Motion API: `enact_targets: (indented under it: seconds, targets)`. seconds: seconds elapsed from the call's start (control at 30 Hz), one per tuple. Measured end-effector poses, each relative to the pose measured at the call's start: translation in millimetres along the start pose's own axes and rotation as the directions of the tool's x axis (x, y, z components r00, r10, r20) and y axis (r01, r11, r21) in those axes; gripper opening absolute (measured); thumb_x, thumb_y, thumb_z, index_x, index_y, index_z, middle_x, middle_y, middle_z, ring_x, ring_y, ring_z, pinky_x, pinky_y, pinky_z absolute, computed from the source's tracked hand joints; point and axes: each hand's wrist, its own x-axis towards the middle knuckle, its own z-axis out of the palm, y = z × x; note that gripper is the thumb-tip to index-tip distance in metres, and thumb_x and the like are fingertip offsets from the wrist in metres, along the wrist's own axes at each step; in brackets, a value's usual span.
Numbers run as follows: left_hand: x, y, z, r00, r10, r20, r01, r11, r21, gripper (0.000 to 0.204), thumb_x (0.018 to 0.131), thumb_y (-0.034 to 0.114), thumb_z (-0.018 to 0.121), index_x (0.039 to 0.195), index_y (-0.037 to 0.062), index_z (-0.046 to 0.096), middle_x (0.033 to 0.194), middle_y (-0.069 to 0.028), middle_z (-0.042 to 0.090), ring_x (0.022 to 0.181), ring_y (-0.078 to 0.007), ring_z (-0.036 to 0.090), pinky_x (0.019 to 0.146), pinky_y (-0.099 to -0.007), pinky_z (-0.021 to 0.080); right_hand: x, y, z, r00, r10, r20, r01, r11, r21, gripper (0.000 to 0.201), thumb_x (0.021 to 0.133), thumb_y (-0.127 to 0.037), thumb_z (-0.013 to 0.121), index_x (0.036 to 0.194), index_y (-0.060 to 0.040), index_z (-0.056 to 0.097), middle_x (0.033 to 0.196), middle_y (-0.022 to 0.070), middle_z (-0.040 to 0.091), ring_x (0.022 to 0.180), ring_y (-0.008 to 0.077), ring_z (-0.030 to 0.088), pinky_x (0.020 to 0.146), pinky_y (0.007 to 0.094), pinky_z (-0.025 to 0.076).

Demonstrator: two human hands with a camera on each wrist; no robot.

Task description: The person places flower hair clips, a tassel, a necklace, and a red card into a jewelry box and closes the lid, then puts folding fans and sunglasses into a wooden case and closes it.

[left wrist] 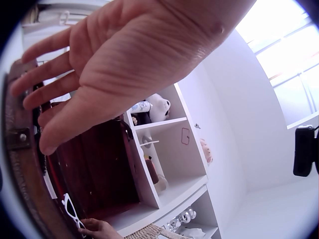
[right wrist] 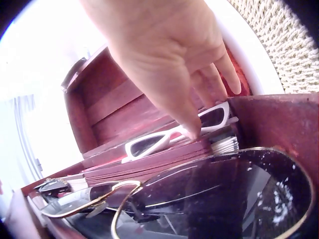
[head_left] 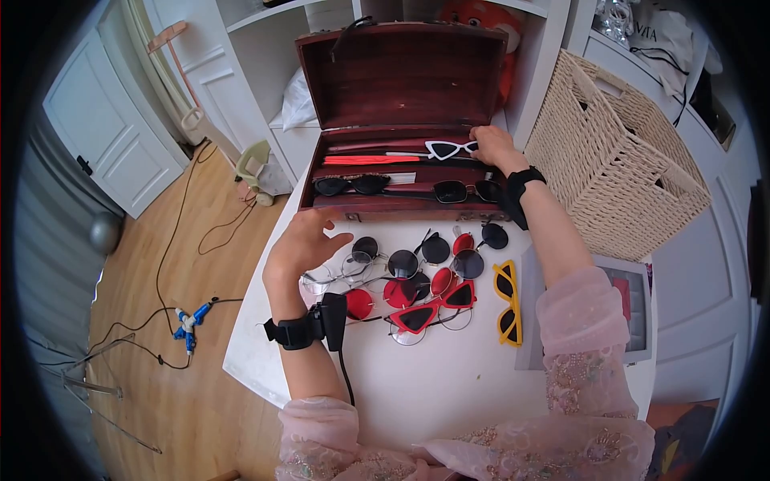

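An open dark red wooden chest [head_left: 401, 80] stands at the back of the white table [head_left: 449, 385], with sunglasses set in rows inside. My right hand [head_left: 481, 143] is in the top row at the white cat-eye sunglasses [head_left: 447, 148]. In the right wrist view my right hand [right wrist: 199, 114] has its thumb on the front of the white sunglasses [right wrist: 149, 143] and its fingers behind them. My left hand [head_left: 321, 232] hovers in front of the chest with straight fingers and holds nothing. It hangs above a pile of round sunglasses [head_left: 401, 268].
Red cat-eye sunglasses [head_left: 433, 309] and yellow sunglasses [head_left: 507, 303] lie on the table beside the pile. A wicker basket [head_left: 618, 152] stands to the right of the chest, and a grey drawer unit [head_left: 634, 305] sits at the table's right edge. Cables [head_left: 188, 321] cross the wooden floor on the left.
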Motion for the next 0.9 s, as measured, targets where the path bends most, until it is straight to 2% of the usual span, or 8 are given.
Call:
enact_targets:
  seconds: [0.13,0.23,0.4,0.8,0.9]
  targets:
    - [1,-1,0,1.0,-0.011,-0.003,0.011,1.0,0.011,0.04,0.074,0.025,0.071,0.106,0.0035,0.063,0.093,-0.0168,0.065,0.077,-0.0277,0.064,0.071,-0.036,0.049,2,6,8,0.996,-0.041,-0.081,0.043,0.999,0.018,0.033,0.074,-0.009,0.066,0.106,-0.0085,0.062,0.103,0.0127,0.064,0.103,0.0284,0.059,0.086,0.038,0.047]
    - [1,-4,2,1.0,0.004,-0.013,-0.004,1.0,0.016,0.04,0.074,0.026,0.071,0.105,0.0034,0.063,0.093,-0.0167,0.065,0.078,-0.0283,0.064,0.072,-0.0362,0.049,5,12,8,0.997,-0.038,-0.06,0.041,0.998,0.048,0.029,0.074,-0.007,0.064,0.103,-0.0071,0.063,0.103,0.0135,0.064,0.102,0.0293,0.059,0.086,0.0383,0.047]
    - [1,-3,1,1.0,0.0,-0.013,0.0,1.0,0.011,0.04,0.073,0.026,0.071,0.105,0.0031,0.063,0.094,-0.0168,0.065,0.079,-0.0283,0.064,0.073,-0.0362,0.049,6,11,5,0.998,-0.056,0.021,0.057,0.997,-0.059,0.024,0.074,-0.004,0.06,0.097,-0.0053,0.065,0.104,0.0151,0.063,0.101,0.0297,0.059,0.085,0.0381,0.048]
    - [1,-2,1,1.0,-0.011,-0.009,0.011,1.0,0.007,0.04,0.073,0.025,0.072,0.105,0.0026,0.063,0.094,-0.0167,0.065,0.079,-0.0281,0.064,0.072,-0.0359,0.049,2,6,-2,0.998,-0.034,0.054,0.032,0.999,0.037,0.035,0.071,-0.008,0.062,0.106,-0.0092,0.063,0.106,0.0121,0.063,0.106,0.0272,0.057,0.086,0.0375,0.047]
    - [2,-2,1,1.0,-0.012,-0.007,0.012,1.0,0.014,0.04,0.073,0.024,0.072,0.105,0.0025,0.063,0.093,-0.0167,0.065,0.079,-0.0284,0.064,0.072,-0.0359,0.049,1,5,-4,0.998,-0.024,0.055,0.022,0.999,0.036,0.034,0.07,-0.011,0.064,0.104,-0.0091,0.063,0.105,0.0116,0.064,0.104,0.0271,0.058,0.085,0.0369,0.047]
